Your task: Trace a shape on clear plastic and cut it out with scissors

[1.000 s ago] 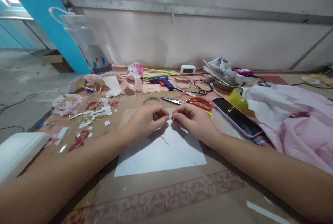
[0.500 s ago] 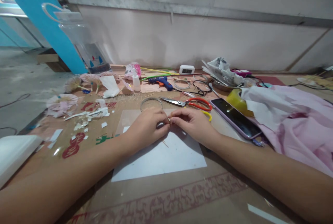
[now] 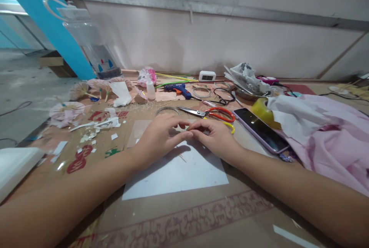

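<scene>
My left hand [image 3: 165, 133] and my right hand [image 3: 215, 134] meet fingertip to fingertip above a white sheet of paper [image 3: 175, 179]. Both are closed in a pinch on something small and brownish between them, too small and covered to name. Thin sticks [image 3: 182, 157] lie on the paper just below the hands. Beyond the fingers are red-handled scissors [image 3: 220, 114], their blades pointing left. A metal ring [image 3: 167, 109] lies partly behind my left hand, and a yellow handle [image 3: 229, 127] shows behind my right hand.
A phone [image 3: 259, 131], yellow tape roll [image 3: 263, 111] and pink cloth [image 3: 331, 136] lie to the right. Farther back are a blue glue gun [image 3: 178, 90], a small bottle [image 3: 150, 90] and a white digital clock [image 3: 207, 76]. Paper scraps [image 3: 111, 123] and pleated fans [image 3: 67, 113] lie left.
The left thumb has stretched out to the right and now meets the right fingertips. The left fingers have shifted slightly, and the thin piece seen between the hands is now mostly covered.
</scene>
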Available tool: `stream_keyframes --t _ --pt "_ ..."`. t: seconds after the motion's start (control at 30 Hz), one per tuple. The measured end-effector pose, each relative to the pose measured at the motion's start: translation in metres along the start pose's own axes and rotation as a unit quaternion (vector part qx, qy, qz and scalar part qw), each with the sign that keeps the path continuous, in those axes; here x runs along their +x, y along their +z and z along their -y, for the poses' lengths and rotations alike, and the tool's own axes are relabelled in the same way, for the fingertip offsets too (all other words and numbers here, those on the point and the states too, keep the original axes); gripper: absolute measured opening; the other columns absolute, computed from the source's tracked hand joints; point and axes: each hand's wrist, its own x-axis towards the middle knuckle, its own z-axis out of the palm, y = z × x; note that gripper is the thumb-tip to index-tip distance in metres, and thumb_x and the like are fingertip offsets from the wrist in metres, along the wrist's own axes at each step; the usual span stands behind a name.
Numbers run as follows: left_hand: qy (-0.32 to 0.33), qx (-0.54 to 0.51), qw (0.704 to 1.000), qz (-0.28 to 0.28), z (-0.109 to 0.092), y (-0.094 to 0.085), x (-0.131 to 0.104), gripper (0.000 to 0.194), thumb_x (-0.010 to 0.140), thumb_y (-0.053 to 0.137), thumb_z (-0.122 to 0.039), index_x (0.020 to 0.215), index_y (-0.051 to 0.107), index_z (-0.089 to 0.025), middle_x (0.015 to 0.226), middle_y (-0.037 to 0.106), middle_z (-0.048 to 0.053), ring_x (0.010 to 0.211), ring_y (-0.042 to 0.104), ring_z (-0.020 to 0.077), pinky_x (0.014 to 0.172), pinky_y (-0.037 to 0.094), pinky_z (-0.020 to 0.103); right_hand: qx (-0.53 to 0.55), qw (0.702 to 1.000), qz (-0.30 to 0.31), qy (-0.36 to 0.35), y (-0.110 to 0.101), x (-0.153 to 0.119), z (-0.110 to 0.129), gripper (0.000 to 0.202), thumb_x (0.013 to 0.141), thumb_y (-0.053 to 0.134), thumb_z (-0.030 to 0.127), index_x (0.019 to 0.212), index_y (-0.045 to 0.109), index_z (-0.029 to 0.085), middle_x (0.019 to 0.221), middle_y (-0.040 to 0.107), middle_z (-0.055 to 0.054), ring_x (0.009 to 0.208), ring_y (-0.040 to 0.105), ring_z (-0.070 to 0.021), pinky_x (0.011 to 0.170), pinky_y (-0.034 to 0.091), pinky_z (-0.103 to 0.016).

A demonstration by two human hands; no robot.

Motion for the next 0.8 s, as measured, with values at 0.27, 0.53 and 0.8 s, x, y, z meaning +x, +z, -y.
stream_keyframes --t 0.27,0.53,0.8 --pt "-0.013 -0.065 0.997 -0.026 -0.008 -0.004 -0.001 0.011 0.087 0.067 -0.026 0.088 0.075 -0.020 0.085 0.074 0.002 0.081 0.066 0.0152 0.077 0.047 0.028 -0.014 1.000 0.024 -0.002 0.003 0.001 -0.005 0.010 0.083 0.066 0.012 0.079 0.074 0.018 0.074 0.071 0.001 0.066 0.061 -0.0126 0.060 0.043 -0.023" --pt "-0.060 -0.081 0.995 -0.002 -0.011 0.000 0.000 0.011 0.087 0.065 -0.026 0.084 0.074 -0.021 0.082 0.074 -0.001 0.075 0.066 0.0134 0.070 0.047 0.025 -0.033 0.998 0.037 -0.036 0.002 0.001 -0.007 0.016 0.084 0.066 0.011 0.069 0.068 0.017 0.067 0.063 0.002 0.064 0.054 -0.0115 0.061 0.039 -0.023" --pt "-0.055 -0.083 0.995 0.004 -0.008 0.002 -0.001 0.013 0.089 0.064 -0.028 0.086 0.074 -0.021 0.083 0.073 0.000 0.077 0.066 0.0134 0.072 0.046 0.026 -0.050 0.996 0.047 -0.055 0.002 0.003 -0.008 0.020 0.086 0.064 0.011 0.067 0.066 0.016 0.066 0.060 0.001 0.065 0.054 -0.0123 0.063 0.038 -0.024"
